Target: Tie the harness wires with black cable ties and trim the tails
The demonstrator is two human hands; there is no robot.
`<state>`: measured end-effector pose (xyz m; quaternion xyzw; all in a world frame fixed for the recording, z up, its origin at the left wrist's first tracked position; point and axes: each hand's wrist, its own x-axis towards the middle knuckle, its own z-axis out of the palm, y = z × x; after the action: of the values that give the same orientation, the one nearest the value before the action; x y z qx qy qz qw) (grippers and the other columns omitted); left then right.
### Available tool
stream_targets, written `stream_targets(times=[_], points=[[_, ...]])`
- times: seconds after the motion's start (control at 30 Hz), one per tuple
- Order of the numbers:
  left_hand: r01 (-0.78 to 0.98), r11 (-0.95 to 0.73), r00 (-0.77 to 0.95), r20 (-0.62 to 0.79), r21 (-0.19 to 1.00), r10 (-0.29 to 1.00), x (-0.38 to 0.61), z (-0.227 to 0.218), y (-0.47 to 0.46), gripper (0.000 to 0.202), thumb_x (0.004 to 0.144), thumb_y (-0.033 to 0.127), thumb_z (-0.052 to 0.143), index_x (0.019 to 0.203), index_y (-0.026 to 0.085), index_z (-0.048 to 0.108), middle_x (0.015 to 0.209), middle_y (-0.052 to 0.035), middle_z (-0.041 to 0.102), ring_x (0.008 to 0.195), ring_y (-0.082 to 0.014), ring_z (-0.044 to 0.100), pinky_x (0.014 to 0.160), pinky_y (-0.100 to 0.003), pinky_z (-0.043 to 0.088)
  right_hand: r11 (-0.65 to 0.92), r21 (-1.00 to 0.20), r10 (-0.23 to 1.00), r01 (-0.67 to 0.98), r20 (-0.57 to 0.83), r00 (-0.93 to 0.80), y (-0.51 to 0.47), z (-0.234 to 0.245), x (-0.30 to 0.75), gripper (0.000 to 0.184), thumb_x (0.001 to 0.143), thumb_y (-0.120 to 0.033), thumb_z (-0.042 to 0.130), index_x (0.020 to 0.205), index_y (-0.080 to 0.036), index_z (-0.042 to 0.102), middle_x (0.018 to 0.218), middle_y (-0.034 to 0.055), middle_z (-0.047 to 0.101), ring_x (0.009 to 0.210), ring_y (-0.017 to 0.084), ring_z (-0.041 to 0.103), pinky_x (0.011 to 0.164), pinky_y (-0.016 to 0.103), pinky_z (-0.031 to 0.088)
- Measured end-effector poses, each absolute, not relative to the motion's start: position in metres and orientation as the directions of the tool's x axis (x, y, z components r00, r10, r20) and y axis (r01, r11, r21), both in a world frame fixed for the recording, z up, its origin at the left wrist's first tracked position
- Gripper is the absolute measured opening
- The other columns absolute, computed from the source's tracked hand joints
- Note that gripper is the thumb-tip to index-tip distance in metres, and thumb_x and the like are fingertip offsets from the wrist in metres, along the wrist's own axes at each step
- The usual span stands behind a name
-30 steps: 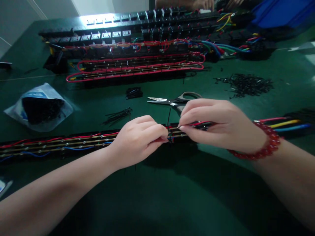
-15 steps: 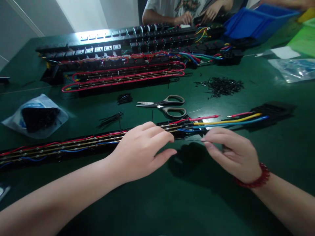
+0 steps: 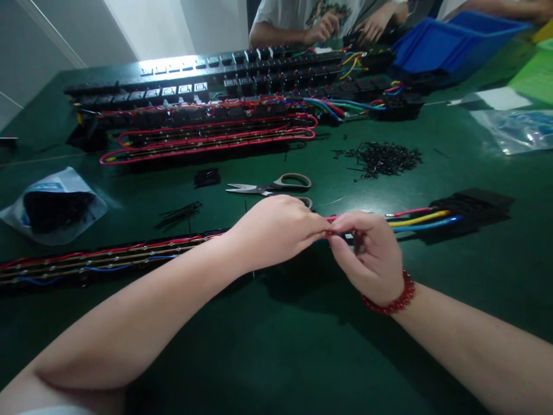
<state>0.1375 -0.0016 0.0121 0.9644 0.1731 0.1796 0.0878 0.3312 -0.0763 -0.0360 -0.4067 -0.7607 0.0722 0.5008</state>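
My left hand [image 3: 285, 230] and my right hand [image 3: 369, 253] meet at their fingertips above a long black strip [image 3: 108, 259] with red, brass and blue lines. Both are closed in a pinch. A thin black cable tie that showed in my right fingers a moment ago is now hidden between the fingertips; what the left pinches does not show. From under the hands, yellow, blue and red wires [image 3: 417, 221] run right to a black housing [image 3: 473, 207]. Scissors [image 3: 259, 189] lie just beyond the left hand, one handle loop partly covered. Loose cable ties [image 3: 177, 216] lie left of them.
More black strips [image 3: 224, 129] with wiring lie across the table's far side. A heap of small black pieces [image 3: 384, 160] is at right centre, and an open plastic bag [image 3: 60, 202] at left. Blue bins [image 3: 449, 43] stand back right. Another person's hands [image 3: 324, 29] are opposite.
My right hand has moved left and slightly up to meet the left. The left thumb and fingers, apart before, have closed at the right fingertips. The view has shifted slightly.
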Motion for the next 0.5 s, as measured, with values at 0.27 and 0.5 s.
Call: stream_targets(times=[0.27,0.5], points=[[0.109,-0.987,0.761,0.629,0.116,0.158,0.134,-0.02,-0.01,0.04,0.111,0.021,0.043,0.087,0.015,0.075,0.067,-0.0016,0.072,0.063,-0.0154,0.063,0.068,-0.029,0.047,0.678,-0.505,0.715,0.534,0.621,-0.32,-0.088,-0.023,0.333,0.016,0.097,-0.013,0.063,0.101,-0.027,0.059,0.078,-0.0021,0.069,0.065,0.014,0.067,0.062,0.026,0.055],[0.166,-0.931,0.791,0.52,0.326,0.323,0.136,-0.016,-0.009,0.048,0.112,0.038,0.048,0.076,0.019,0.071,0.063,0.0,0.068,0.059,-0.0128,0.059,0.067,-0.029,0.046,0.46,-0.803,0.867,0.378,0.498,0.002,-0.081,-0.033,0.341,0.002,0.104,-0.027,0.064,0.104,-0.028,0.066,0.086,-0.0008,0.067,0.066,0.013,0.065,0.057,0.027,0.054]])
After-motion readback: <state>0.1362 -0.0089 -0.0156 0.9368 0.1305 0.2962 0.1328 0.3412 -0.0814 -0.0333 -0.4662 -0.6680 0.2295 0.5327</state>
